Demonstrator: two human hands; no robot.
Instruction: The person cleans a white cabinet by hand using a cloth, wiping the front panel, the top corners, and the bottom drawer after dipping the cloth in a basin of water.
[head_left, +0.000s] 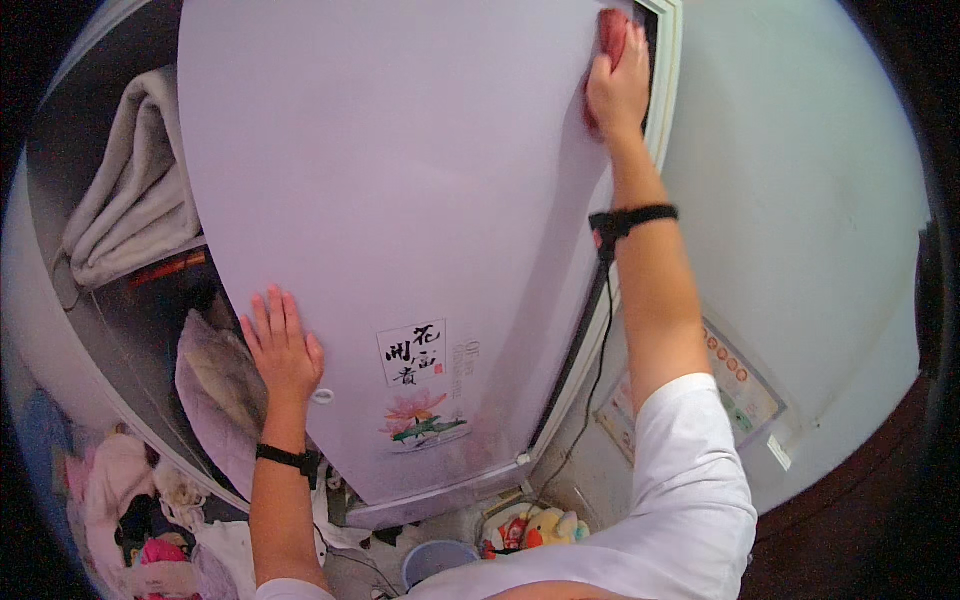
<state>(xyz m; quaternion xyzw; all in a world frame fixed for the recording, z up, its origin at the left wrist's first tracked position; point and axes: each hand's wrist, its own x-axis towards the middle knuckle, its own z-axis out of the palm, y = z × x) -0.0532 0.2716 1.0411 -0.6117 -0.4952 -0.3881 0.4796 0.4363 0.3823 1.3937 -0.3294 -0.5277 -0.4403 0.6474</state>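
A pale lilac wardrobe door (390, 195), printed with black characters and a pink lotus (416, 409), stands in front of me. My right hand (624, 86) is high on its right edge, holding a red cloth (613, 34) against the surface. Part of the cloth is hidden under the palm. My left hand (283, 345) lies flat near the door's left edge, fingers spread, just above a small round white finger pull (323, 396). Each wrist wears a black strap with a cable.
Left of the door, the wardrobe's open side shows a folded grey blanket (139, 187) and a pillow (217, 375). Clothes (161, 517) are heaped lower left. A blue-grey basin (439, 562) and a yellow plush toy (553, 527) sit below. A poster (739, 382) hangs on the right wall.
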